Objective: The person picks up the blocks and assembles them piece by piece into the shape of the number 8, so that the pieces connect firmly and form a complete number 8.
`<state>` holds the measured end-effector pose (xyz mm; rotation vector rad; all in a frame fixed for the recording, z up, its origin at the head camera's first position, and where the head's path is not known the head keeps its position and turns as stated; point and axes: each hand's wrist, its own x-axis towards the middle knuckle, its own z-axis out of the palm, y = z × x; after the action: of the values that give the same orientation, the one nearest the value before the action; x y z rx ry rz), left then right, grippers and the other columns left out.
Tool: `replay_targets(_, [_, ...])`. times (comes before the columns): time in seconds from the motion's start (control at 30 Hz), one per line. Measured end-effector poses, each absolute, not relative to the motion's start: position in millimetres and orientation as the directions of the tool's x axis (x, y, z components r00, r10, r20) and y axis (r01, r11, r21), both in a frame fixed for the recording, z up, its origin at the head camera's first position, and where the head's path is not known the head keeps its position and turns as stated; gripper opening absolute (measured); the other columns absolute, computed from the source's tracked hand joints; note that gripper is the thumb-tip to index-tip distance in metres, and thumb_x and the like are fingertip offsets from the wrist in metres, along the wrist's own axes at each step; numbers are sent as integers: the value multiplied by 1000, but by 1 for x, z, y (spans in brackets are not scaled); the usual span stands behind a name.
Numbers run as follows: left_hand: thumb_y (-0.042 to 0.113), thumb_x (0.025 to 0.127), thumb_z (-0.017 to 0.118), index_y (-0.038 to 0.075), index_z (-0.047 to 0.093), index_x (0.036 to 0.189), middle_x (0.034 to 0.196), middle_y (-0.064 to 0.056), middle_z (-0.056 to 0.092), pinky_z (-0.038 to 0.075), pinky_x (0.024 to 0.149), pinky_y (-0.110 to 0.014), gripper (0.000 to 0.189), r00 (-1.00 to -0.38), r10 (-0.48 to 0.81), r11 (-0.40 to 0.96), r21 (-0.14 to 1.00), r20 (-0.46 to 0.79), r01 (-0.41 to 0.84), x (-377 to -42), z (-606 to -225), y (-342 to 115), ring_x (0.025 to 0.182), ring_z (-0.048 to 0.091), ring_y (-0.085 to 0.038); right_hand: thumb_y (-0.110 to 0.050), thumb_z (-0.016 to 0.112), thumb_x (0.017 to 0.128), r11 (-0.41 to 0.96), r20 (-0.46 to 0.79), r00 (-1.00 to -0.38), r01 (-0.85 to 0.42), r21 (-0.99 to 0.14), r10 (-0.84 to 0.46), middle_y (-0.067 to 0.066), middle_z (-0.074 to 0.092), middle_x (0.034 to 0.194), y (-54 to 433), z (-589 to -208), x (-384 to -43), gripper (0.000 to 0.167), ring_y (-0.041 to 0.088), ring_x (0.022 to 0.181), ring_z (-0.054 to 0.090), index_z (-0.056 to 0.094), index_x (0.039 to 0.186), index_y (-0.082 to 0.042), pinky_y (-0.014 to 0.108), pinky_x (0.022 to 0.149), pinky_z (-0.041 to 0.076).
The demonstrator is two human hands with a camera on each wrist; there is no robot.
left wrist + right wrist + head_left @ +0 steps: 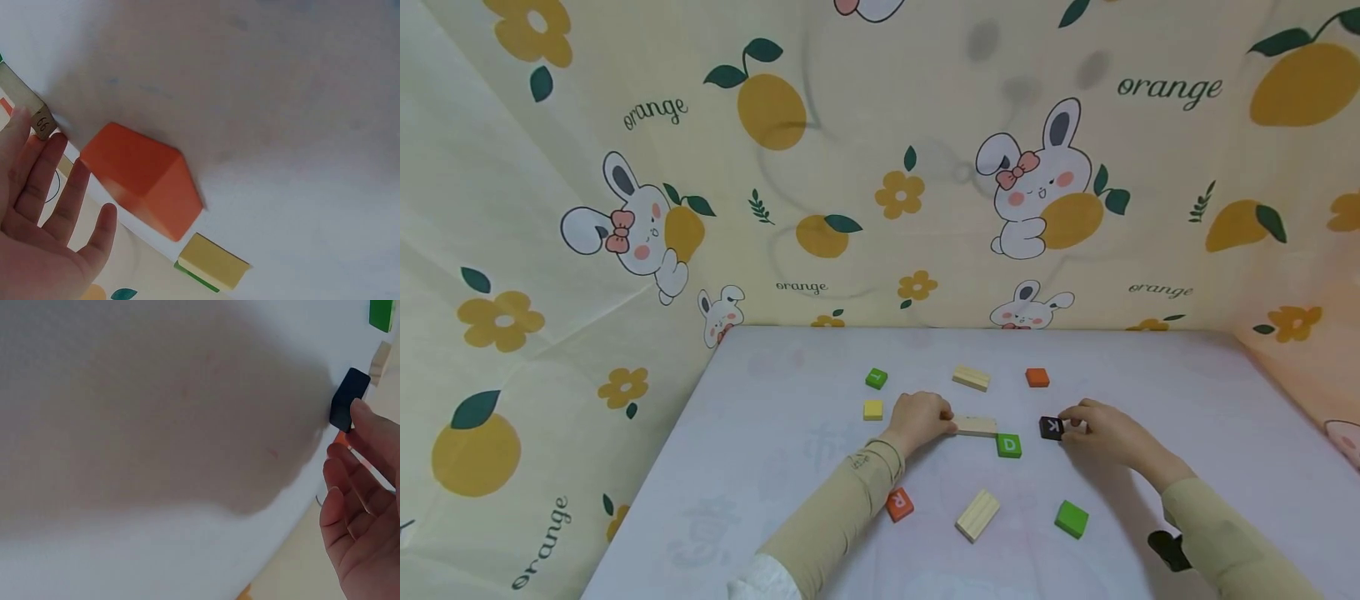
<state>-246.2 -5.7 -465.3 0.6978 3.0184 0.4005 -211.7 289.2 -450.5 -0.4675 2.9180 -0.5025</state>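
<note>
My left hand pinches the near end of a pale wooden block between thumb and fingertips. That block, marked 66 on its end, shows in the left wrist view, with the other fingers spread beside it. A green letter D block sits at the wooden block's right end. My right hand holds a black letter K block by its right side. In the right wrist view the thumb lies on the black block and the other fingers are loosely bent.
Around the hands lie a green block, a yellow block, wooden blocks, an orange block, an orange-red letter R block near the left sleeve and a green block. A patterned cloth rises behind the table.
</note>
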Motion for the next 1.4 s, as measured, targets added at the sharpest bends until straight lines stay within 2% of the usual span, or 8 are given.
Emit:
replay_targets(0.37, [40,79,70,22,74,96,94,10,73,44,75,-29,25,-899,437,864,261,37,430,-247,-465,-4,88,65,-8,-14,68,82,897,-79,-953,-246,-366,-293,4,61,88,289,-453,-214,24,16,77,53,67,103,-2,33,65,45])
replay_targets(0.8, [40,80,70,23,73,97,95,11,73,44,73,-26,25,-899,437,864,261,36,430,-247,-467,-5,88,65,-7,-12,67,82,894,-58,-939,-301,-331,-338,0,62,82,277,-455,-227,23,12,73,52,69,103,-2,31,65,44])
replay_targets(1.4, [40,79,71,22,74,96,94,10,73,43,73,-26,25,-902,431,863,276,32,422,-247,-466,-6,88,65,-8,-13,67,83,887,-79,-942,-275,-371,-326,1,65,83,245,-459,-242,25,13,75,53,68,106,-4,34,70,48])
